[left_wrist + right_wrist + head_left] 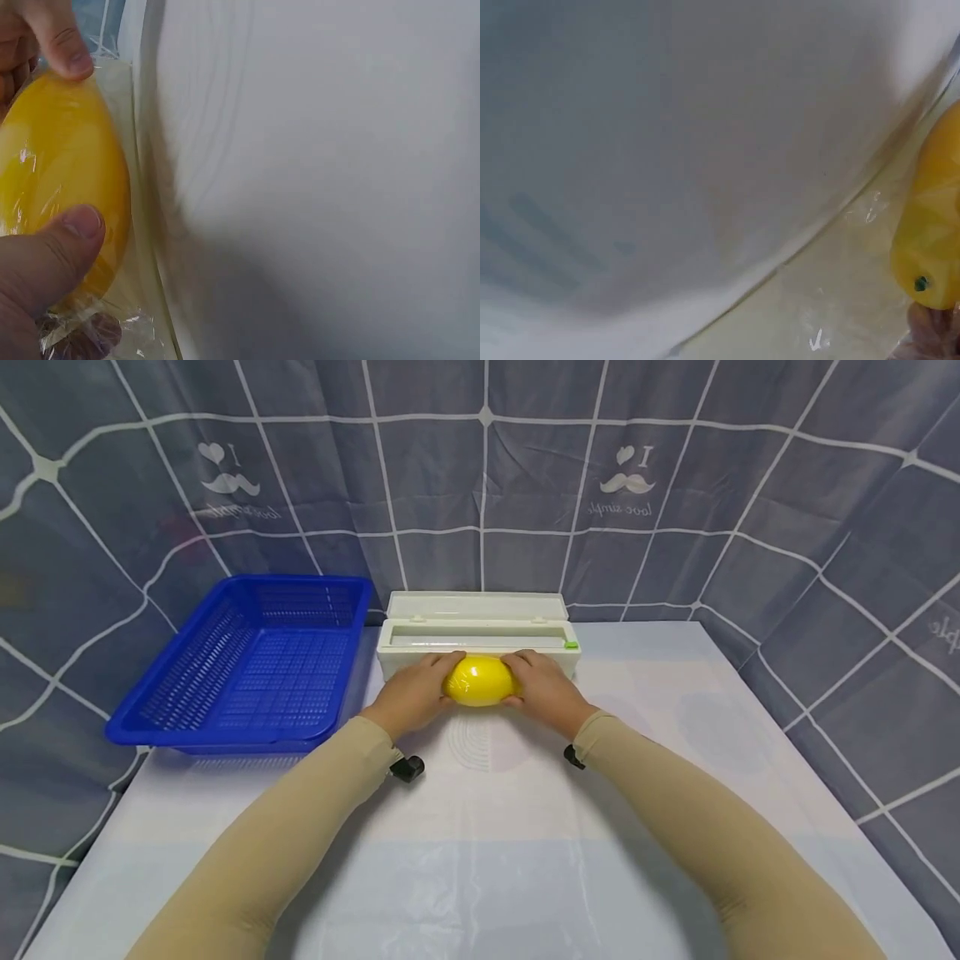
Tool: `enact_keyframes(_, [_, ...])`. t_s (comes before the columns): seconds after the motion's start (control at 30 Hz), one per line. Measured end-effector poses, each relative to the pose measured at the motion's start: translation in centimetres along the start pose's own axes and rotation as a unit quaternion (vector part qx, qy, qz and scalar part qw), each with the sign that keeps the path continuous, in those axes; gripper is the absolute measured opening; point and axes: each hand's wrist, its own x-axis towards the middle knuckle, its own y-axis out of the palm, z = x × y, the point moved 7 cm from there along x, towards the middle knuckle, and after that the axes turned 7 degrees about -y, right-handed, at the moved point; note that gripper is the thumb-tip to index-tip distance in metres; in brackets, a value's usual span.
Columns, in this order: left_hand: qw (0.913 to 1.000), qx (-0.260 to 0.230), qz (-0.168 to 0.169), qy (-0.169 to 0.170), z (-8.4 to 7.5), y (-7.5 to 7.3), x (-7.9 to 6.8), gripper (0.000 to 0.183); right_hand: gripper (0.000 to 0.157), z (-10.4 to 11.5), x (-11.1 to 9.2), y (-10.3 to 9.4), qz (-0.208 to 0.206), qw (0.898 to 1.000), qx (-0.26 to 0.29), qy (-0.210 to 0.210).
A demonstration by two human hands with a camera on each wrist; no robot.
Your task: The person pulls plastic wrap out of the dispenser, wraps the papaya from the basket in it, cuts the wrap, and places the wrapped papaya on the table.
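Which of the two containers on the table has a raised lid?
The white box behind the yellow item; its lid stands up, whereas the blue basket shows none.

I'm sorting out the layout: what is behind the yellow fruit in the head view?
Behind the yellow fruit is a white cling-film dispenser with its lid raised. The fruit, left hand and right hand cover much of its front, unseen from here.

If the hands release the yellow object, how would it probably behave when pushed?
The yellow object may roll, being rounded. Its clear wrap looks glossy, so it may feel slippery. It seems fairly stiff: the left hand makes no visible dent.
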Motion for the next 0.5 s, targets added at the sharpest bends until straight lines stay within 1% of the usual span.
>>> enact_keyframes(0.17, [0.9998, -0.007, 0.021, 0.002, 0.12, -0.23, 0.17, 0.082, 0.07, -0.25, -0.39, -0.1, 0.004, 1.0, -0.017, 0.008])
enact_keyframes(0.27, [0.9996, -0.001, 0.029, 0.001, 0.28, -0.38, 0.18, 0.084, 0.067, -0.28, -0.46, -0.21, 0.004, 1.0, -0.02, 0.009])
enact_keyframes(0.4, [0.9994, 0.012, 0.033, 0.005, 0.3, -0.73, 0.12, 0.086, 0.062, -0.31, -0.49, -0.24, 0.002, 1.0, -0.026, 0.008])
enact_keyframes(0.5, [0.9992, 0.023, 0.031, 0.011, 0.24, -0.99, 0.12, 0.086, 0.063, -0.41, -0.53, -0.17, 0.003, 1.0, -0.03, 0.01])
